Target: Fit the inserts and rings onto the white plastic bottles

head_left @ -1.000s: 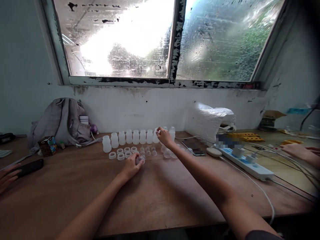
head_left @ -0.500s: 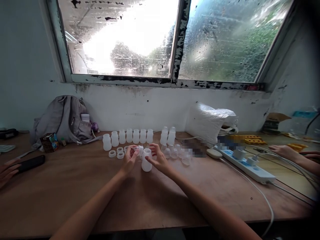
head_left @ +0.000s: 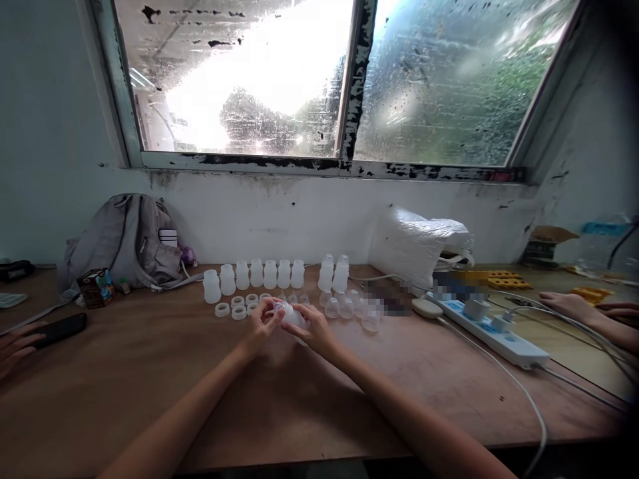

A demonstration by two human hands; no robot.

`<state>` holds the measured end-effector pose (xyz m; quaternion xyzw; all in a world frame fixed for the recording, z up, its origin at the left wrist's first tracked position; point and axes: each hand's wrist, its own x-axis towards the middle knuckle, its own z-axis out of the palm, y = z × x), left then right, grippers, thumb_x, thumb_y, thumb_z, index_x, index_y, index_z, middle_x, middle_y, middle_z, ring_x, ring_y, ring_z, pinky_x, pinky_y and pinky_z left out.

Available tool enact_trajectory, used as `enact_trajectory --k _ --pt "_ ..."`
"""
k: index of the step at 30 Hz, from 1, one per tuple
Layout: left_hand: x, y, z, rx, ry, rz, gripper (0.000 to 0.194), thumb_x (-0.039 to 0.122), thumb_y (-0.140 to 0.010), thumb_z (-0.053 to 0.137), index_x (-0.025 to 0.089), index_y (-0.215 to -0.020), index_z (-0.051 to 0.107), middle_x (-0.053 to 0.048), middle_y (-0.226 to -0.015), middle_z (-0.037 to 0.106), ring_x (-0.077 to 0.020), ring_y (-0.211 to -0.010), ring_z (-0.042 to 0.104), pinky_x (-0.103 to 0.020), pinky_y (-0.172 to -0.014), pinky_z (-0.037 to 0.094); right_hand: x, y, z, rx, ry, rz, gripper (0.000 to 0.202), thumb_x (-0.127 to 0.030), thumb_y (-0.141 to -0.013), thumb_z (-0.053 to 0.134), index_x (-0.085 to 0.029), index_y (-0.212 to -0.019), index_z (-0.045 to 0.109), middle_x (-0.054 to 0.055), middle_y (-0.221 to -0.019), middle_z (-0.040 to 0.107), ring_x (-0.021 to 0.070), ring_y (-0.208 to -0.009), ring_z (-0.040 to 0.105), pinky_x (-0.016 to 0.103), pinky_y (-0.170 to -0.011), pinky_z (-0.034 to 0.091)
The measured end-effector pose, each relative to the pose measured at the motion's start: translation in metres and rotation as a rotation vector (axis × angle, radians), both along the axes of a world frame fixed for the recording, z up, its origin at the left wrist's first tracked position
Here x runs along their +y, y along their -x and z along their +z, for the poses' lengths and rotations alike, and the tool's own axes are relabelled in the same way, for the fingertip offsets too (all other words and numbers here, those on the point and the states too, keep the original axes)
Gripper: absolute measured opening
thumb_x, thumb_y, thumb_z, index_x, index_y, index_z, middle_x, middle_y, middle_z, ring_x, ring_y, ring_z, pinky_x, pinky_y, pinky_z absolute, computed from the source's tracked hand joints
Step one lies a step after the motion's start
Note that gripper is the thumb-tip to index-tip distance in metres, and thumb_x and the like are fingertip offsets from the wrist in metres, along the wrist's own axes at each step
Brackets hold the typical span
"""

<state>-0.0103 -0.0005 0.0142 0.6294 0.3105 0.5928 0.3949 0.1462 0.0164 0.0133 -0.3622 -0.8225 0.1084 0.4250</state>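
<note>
My right hand [head_left: 315, 331] is closed around a frosted baby bottle [head_left: 294, 317], tilted with its mouth toward my left hand. At that mouth, my left hand [head_left: 261, 324] grips a clear nipple with its ring [head_left: 279, 307]. The two parts touch; whether they are joined I cannot tell. Just beyond my hands lie several white collar rings [head_left: 222, 309] and a few small clear nipples [head_left: 293, 298]. Behind them several open bottles [head_left: 270, 274] stand in a row. Two bottles with clear caps [head_left: 341, 273] stand right of the row, several loose clear domed caps [head_left: 346, 306] in front of them.
Far left are a grey backpack [head_left: 120, 239], a small carton [head_left: 96, 287] and another person's hand on a black phone [head_left: 62, 334]. To the right are a white plastic bag [head_left: 409, 246], a power strip [head_left: 492, 332] with cables, and another person's arm [head_left: 574, 309].
The bottle has gone from upright to tilted, its mouth turned left. The nipple and ring in my left hand have come against it.
</note>
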Motion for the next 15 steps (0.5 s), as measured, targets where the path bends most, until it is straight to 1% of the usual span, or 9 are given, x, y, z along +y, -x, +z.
enact_trajectory --k 3,6,8,9,11,13,15 --pt "0.004 0.001 -0.005 0.004 0.031 -0.009 0.024 0.033 -0.072 0.055 0.017 -0.089 0.048 -0.003 -0.085 0.055 -0.0139 -0.079 0.054 -0.025 -0.069 0.043 0.0 -0.002 -0.002 -0.073 -0.136 -0.104 0.036 -0.042 -0.07 0.056 -0.021 -0.1 0.056 0.007 -0.083 0.054 0.0203 -0.079 0.047 0.033 -0.072 0.04" --pt "0.007 0.001 -0.009 0.026 0.063 0.056 0.025 0.036 -0.07 0.056 0.017 -0.085 0.048 -0.002 -0.078 0.055 -0.0126 -0.072 0.054 -0.023 -0.064 0.043 -0.001 -0.005 -0.001 -0.159 -0.241 -0.16 0.038 -0.042 -0.071 0.055 -0.021 -0.102 0.056 0.009 -0.085 0.053 0.022 -0.082 0.045 0.036 -0.075 0.039" --pt "0.006 0.001 -0.008 0.052 0.074 0.11 0.025 0.037 -0.069 0.057 0.017 -0.081 0.05 -0.001 -0.073 0.055 -0.0113 -0.066 0.053 -0.022 -0.059 0.042 -0.002 -0.006 -0.001 -0.167 -0.253 -0.161 0.039 -0.043 -0.07 0.055 -0.021 -0.102 0.056 0.009 -0.085 0.053 0.0222 -0.082 0.045 0.036 -0.076 0.038" --pt "0.006 0.002 -0.007 0.061 0.075 0.124 0.024 0.037 -0.069 0.057 0.016 -0.08 0.051 0.0 -0.071 0.054 -0.0108 -0.064 0.052 -0.021 -0.058 0.041 -0.002 -0.007 0.0 -0.149 -0.231 -0.149 0.04 -0.044 -0.07 0.055 -0.021 -0.102 0.057 0.009 -0.085 0.053 0.0218 -0.082 0.045 0.035 -0.076 0.038" --pt "0.003 0.004 -0.003 0.072 0.077 0.097 0.024 0.036 -0.069 0.057 0.016 -0.082 0.053 -0.001 -0.072 0.055 -0.0109 -0.065 0.052 -0.021 -0.058 0.041 -0.001 -0.007 0.002 -0.078 -0.109 -0.086 0.039 -0.046 -0.069 0.056 -0.019 -0.097 0.058 0.007 -0.082 0.055 0.0196 -0.077 0.047 0.032 -0.071 0.039" --pt "0.001 0.005 0.002 0.059 0.094 0.012 0.025 0.034 -0.07 0.056 0.017 -0.088 0.056 -0.002 -0.08 0.056 -0.0125 -0.072 0.052 -0.023 -0.064 0.041 0.0 -0.007 0.004 0.01 0.117 0.033 0.037 -0.048 -0.07 0.053 -0.018 -0.089 0.061 0.004 -0.075 0.055 0.016 -0.069 0.048 0.026 -0.062 0.039" --pt "-0.001 0.004 0.005 0.006 0.134 -0.065 0.029 0.033 -0.071 0.054 0.018 -0.096 0.055 -0.004 -0.088 0.056 -0.0145 -0.079 0.052 -0.024 -0.069 0.041 -0.001 -0.007 0.007 0.091 0.351 0.153 0.037 -0.05 -0.072 0.048 -0.016 -0.081 0.061 0.001 -0.066 0.054 0.0124 -0.06 0.047 0.022 -0.052 0.035"
